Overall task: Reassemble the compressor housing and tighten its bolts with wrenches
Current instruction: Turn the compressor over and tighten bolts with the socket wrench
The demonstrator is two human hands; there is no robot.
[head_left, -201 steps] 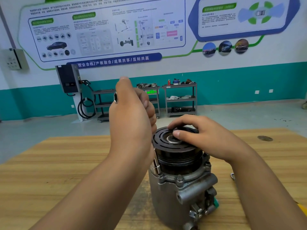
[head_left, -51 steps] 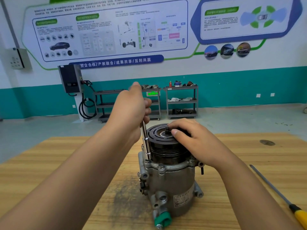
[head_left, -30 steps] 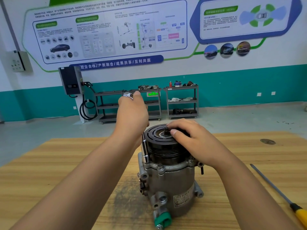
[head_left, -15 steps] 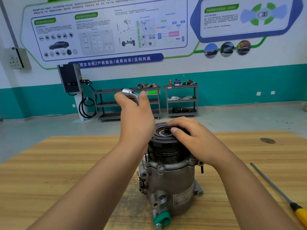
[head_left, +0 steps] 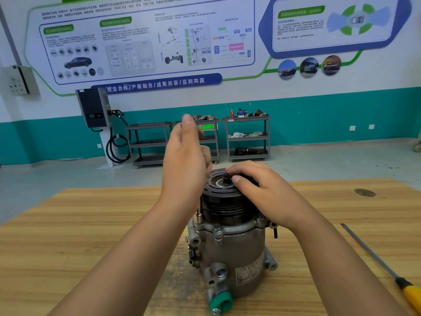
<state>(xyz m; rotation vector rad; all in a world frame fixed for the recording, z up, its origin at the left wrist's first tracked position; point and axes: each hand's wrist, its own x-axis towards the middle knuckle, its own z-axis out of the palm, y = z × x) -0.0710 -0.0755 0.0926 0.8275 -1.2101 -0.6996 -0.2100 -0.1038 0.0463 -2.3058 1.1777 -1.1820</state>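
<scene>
The wall's blue banner (head_left: 157, 84) reads "校企合作/产教融合/成果共享/互利共赢", and the right-hand panel (head_left: 330, 39) bears "ADAS".

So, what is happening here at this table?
A person is working on a compressor standing upright on a wooden table. The right hand holds its black pulley steady. The left hand grips a wrench whose socket sits on the housing flange. A screwdriver lies at the right.
</scene>
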